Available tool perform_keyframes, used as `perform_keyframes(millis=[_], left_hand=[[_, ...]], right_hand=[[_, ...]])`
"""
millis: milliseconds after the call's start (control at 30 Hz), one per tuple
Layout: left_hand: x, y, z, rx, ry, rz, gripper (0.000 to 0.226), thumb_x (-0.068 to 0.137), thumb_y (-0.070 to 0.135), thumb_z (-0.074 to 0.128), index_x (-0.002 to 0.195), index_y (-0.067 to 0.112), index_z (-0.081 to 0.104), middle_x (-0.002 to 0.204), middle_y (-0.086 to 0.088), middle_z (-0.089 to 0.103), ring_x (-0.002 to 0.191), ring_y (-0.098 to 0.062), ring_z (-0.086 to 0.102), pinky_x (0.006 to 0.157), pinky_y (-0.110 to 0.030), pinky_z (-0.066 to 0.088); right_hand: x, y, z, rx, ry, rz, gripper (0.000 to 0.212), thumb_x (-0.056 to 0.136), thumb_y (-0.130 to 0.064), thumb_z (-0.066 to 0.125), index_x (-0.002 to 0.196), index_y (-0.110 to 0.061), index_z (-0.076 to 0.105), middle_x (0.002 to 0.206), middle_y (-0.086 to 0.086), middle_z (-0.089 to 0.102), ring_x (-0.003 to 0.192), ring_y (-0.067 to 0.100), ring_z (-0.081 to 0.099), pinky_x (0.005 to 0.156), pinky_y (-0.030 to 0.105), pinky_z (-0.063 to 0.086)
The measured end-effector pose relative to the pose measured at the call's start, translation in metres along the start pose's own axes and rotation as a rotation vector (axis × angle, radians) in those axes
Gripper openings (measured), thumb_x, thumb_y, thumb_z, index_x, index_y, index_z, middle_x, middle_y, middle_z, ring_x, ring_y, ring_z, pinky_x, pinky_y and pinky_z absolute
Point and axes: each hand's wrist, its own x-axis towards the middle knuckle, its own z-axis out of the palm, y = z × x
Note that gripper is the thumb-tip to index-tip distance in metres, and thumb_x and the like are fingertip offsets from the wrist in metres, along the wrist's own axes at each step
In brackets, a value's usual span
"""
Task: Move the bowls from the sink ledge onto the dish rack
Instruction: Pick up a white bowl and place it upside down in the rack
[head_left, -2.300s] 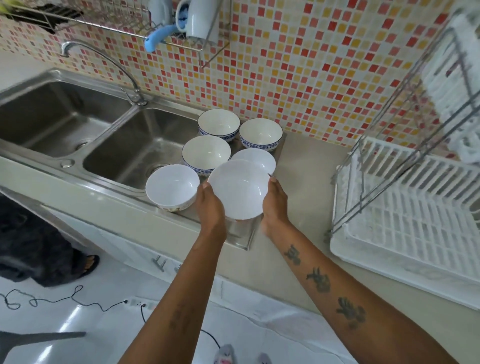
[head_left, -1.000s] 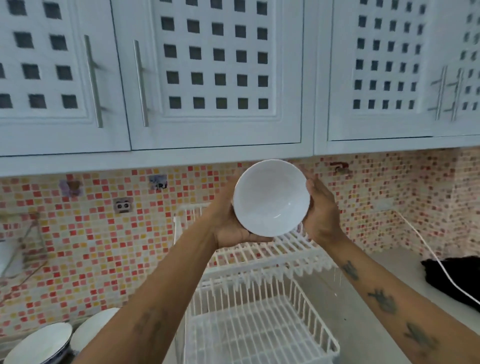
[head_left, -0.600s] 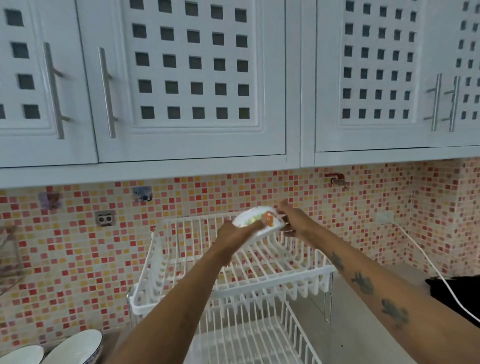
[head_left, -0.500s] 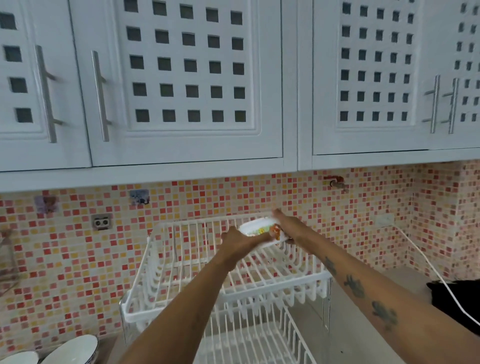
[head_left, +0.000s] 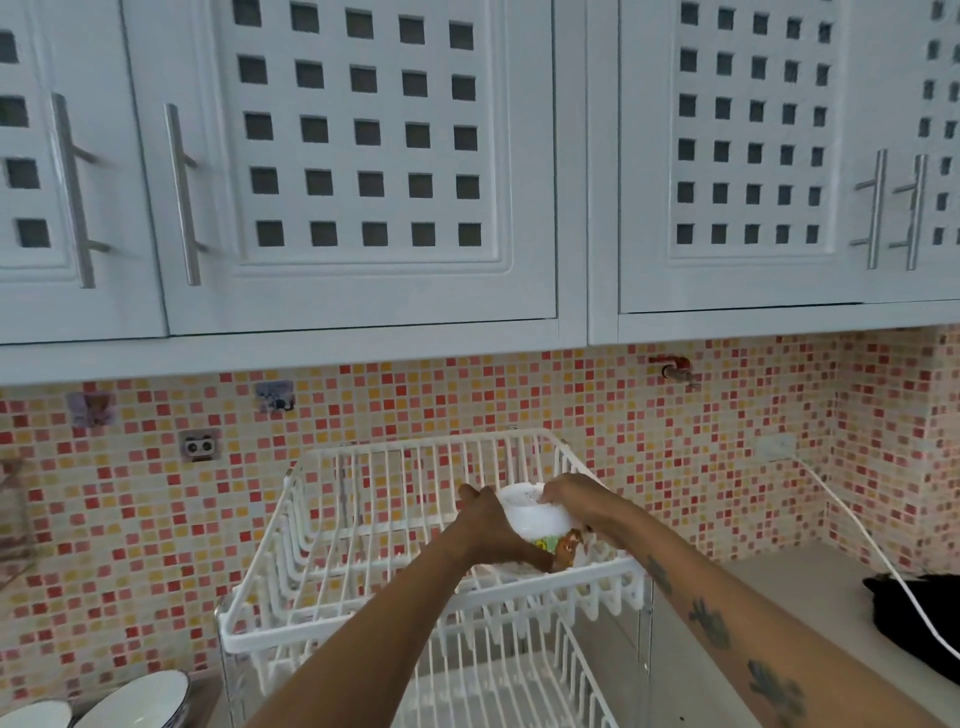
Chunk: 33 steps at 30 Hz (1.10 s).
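Observation:
A white bowl with a coloured print near its rim is turned bottom-up inside the upper tier of the white two-tier dish rack, near that tier's front right corner. My left hand grips its left side and lower rim. My right hand rests on its upturned base and right side. Two more white bowls with blue-patterned outsides show at the bottom left edge, left of the rack.
White cupboards with metal handles hang above the rack. The mosaic tile wall is close behind it. A white cable runs down to a black object on the counter at the right.
The bowl was lifted from the sink ledge, carried right to the rack, flipped upside down and lowered into the upper tier's front right corner. Both hands kept hold of it.

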Motion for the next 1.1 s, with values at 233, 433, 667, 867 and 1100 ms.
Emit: perform_keyframes(millis=[233, 433, 667, 867, 1100], left_hand=[[-0.004, 0.002, 0.007, 0.074, -0.010, -0.011, 0.119, 0.065, 0.045, 0.086, 0.151, 0.004, 0.014, 0.149, -0.015, 0.023, 0.138, -0.030, 0.034, 0.111, -0.036, 0.040], [-0.013, 0.003, 0.002, 0.021, -0.045, 0.057, 0.101, 0.080, 0.032, 0.078, 0.154, 0.010, 0.012, 0.154, -0.016, 0.024, 0.144, -0.030, 0.026, 0.117, -0.036, 0.029], [-0.016, 0.003, -0.009, -0.572, -0.162, -0.057, 0.100, 0.076, 0.044, 0.079, 0.151, 0.010, 0.022, 0.153, -0.013, 0.037, 0.135, -0.032, 0.047, 0.106, -0.041, 0.047], [-0.010, 0.003, -0.006, -0.557, -0.098, -0.118, 0.069, 0.100, 0.035, 0.049, 0.155, 0.007, 0.018, 0.153, -0.016, 0.038, 0.129, -0.034, 0.051, 0.089, -0.036, 0.051], [-0.016, 0.003, -0.012, -0.471, -0.131, -0.093, 0.074, 0.099, 0.040, 0.049, 0.155, 0.007, 0.014, 0.153, -0.016, 0.039, 0.130, -0.035, 0.050, 0.103, -0.042, 0.049]], right_hand=[[0.001, 0.008, 0.001, -0.110, -0.031, 0.024, 0.046, 0.091, -0.019, 0.042, 0.134, -0.004, 0.045, 0.121, 0.014, 0.055, 0.105, 0.027, 0.056, 0.082, 0.033, 0.042], [0.008, 0.010, 0.005, -0.234, 0.041, -0.016, 0.042, 0.095, -0.021, 0.038, 0.129, 0.000, 0.050, 0.117, 0.017, 0.058, 0.094, 0.024, 0.055, 0.075, 0.031, 0.042], [0.003, 0.012, 0.004, -0.170, -0.019, -0.030, 0.067, 0.090, -0.036, 0.041, 0.152, -0.019, 0.020, 0.159, 0.011, 0.024, 0.138, 0.031, 0.036, 0.113, 0.043, 0.033], [-0.008, 0.008, 0.005, -0.254, -0.070, -0.018, 0.059, 0.101, -0.035, 0.034, 0.153, -0.020, 0.010, 0.158, 0.017, 0.017, 0.140, 0.034, 0.031, 0.113, 0.044, 0.033], [0.004, 0.012, 0.008, -0.303, -0.047, -0.075, 0.057, 0.101, -0.032, 0.034, 0.152, -0.019, 0.013, 0.155, 0.018, 0.024, 0.134, 0.034, 0.038, 0.108, 0.044, 0.039]])
